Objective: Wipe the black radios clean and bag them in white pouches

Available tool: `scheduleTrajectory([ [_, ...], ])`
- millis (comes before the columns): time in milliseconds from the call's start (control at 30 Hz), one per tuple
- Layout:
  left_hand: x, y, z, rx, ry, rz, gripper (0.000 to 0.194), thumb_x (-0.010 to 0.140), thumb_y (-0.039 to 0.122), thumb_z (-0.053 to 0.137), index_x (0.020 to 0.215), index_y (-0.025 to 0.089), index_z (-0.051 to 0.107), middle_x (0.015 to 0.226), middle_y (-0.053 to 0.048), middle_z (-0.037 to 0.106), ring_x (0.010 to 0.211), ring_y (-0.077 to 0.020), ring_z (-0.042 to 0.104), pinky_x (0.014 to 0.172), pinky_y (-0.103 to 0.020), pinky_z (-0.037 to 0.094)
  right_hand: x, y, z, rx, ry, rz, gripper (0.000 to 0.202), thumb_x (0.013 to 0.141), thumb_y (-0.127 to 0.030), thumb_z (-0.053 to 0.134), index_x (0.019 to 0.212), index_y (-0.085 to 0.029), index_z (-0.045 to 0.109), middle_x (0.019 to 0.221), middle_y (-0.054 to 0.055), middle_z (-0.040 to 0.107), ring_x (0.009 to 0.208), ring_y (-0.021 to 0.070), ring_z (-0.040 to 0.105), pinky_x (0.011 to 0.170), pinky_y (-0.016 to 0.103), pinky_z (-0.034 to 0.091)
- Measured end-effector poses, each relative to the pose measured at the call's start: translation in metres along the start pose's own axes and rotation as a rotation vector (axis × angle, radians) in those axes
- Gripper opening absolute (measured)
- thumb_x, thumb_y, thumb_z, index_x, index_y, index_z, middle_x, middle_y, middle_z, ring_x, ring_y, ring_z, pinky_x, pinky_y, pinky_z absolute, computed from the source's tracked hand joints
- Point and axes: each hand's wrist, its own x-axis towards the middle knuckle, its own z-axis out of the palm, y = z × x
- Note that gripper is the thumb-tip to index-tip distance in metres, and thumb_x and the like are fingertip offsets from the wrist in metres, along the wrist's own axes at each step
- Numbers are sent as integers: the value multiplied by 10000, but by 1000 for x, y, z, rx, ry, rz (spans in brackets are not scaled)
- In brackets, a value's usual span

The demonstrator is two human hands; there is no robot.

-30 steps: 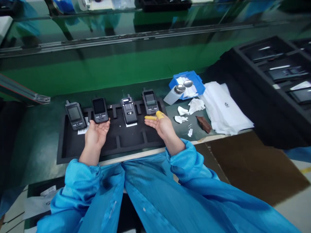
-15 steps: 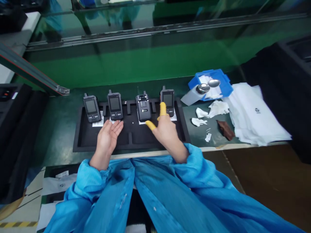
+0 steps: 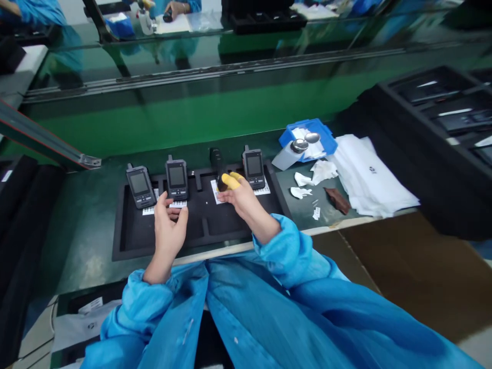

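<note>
My right hand (image 3: 246, 200), with yellow finger cots on its thumb and finger, grips the lower end of a black two-way radio (image 3: 217, 163) turned edge-on. Beneath that radio lies a white label sheet (image 3: 215, 193). My left hand (image 3: 169, 228) is empty, fingers apart and curved, just below a screen-up radio (image 3: 177, 178). Another radio (image 3: 140, 185) lies at the far left, and one more (image 3: 254, 166) rests right of the held one. All are on a black foam tray (image 3: 196, 246), with label sheets partly under them.
Right of the tray stand a blue bin (image 3: 326, 136) and a white bottle (image 3: 285, 158) with a metal cap. Crumpled wipes (image 3: 323, 171), a brown scrap (image 3: 338, 200) and white bags (image 3: 376, 177) lie beside them. Black trays (image 3: 434, 97) are stacked at right. A co-worker's hand (image 3: 177, 9) shows behind the glass.
My right hand has moved left and taken hold of the third radio, which has turned from back-up to edge-on. My left hand has turned from palm-up to fingers curled. The view has shifted.
</note>
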Motion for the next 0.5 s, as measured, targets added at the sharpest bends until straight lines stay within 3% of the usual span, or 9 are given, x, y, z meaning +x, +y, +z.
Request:
scheduleTrajectory([
  [67,0,2,2,4,3,48,575,791,304,600,1323,208,401,1145,-95,535,759,-119,566,739,-302,499,6,-2,7,173,-105,77,299,930,-356,393,1063,-129,535,654,-4,609,541,109,602,581,230,524],
  [167,-4,2,4,12,-2,77,557,795,293,603,1314,220,414,1145,-85,541,745,-111,570,745,-295,499,13,-2,10,536,-240,233,339,965,-374,316,836,-154,540,643,38,646,565,112,636,543,196,521],
  [233,-8,0,5,15,-12,73,550,794,295,604,1309,225,423,1157,-85,539,734,-106,574,712,-277,498,14,-1,5,654,-262,275,362,972,-400,299,859,-152,537,673,59,665,634,143,678,588,231,557],
  [333,-12,-4,7,6,-34,63,540,794,298,602,1301,227,430,1178,-90,533,723,-102,574,682,-265,497,11,4,-5,606,-228,273,342,982,-388,263,929,-155,508,709,80,679,690,177,707,652,302,585],
  [500,-13,1,16,42,-78,112,512,813,312,590,1293,224,437,1204,-106,531,781,-124,579,707,-286,509,0,12,-9,516,-199,282,208,951,-170,277,959,-138,483,681,101,683,648,191,706,660,342,588],
])
